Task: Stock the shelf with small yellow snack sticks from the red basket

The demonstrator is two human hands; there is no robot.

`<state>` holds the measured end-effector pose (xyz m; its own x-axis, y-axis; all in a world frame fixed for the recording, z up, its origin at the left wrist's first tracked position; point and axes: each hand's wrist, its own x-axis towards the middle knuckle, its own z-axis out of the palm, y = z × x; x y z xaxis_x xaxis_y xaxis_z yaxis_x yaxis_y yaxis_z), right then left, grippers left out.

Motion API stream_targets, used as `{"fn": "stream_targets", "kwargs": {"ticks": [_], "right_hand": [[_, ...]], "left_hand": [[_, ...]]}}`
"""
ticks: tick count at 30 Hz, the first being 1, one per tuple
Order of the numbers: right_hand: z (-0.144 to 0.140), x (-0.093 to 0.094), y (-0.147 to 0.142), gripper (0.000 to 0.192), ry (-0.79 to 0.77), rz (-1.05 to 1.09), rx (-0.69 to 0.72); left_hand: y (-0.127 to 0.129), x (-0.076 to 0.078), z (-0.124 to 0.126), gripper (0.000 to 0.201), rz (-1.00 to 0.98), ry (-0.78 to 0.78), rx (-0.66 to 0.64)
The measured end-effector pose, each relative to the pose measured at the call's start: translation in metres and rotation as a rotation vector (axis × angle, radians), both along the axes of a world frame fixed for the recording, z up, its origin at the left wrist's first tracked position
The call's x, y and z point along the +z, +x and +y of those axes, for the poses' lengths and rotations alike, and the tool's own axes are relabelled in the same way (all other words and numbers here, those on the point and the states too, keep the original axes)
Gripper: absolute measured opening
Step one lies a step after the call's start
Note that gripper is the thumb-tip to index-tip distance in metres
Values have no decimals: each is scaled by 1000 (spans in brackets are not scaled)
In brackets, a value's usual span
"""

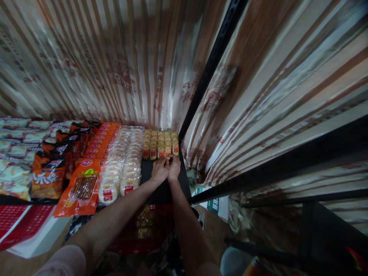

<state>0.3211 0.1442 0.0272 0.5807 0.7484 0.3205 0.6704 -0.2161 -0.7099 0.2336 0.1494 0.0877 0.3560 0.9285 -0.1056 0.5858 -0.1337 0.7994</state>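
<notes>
Small yellow snack packs (160, 150) with red labels stand in tight rows at the back right corner of a black shelf (163, 191). My left hand (160, 170) and my right hand (174, 168) reach to the front of these rows, close beside each other. Their fingers are curled, with the fingertips meeting at the bottom of a front pack. Whatever lies between the fingers is too small and dim to make out. Left of my hands, clear-wrapped round white crackers (128, 176) stand in two long rows.
Orange stick-snack bags (83, 188), orange-black chip bags (48, 176) and pale snack bags (14, 176) fill the shelf's left. A black post (207, 73) rises at the right corner before striped plastic sheeting (138, 65). Below left is a red-and-white box (37, 237).
</notes>
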Motion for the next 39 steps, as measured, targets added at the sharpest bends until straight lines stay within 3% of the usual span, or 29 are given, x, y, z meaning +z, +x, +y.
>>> {"fn": "stream_targets", "kwargs": {"ticks": [10,20,31,39], "right_hand": [[-6,5,-4,25,29,-6,-30],[-5,3,-3,29,57,5,16],[-4,-10,3,29,146,77,22],[-13,-3,-1,26,106,145,20]], "left_hand": [[2,2,0,33,23,76,-50],[5,-2,4,34,18,40,14],[6,10,-12,31,85,63,5],[2,14,-25,34,77,-36,34]]}}
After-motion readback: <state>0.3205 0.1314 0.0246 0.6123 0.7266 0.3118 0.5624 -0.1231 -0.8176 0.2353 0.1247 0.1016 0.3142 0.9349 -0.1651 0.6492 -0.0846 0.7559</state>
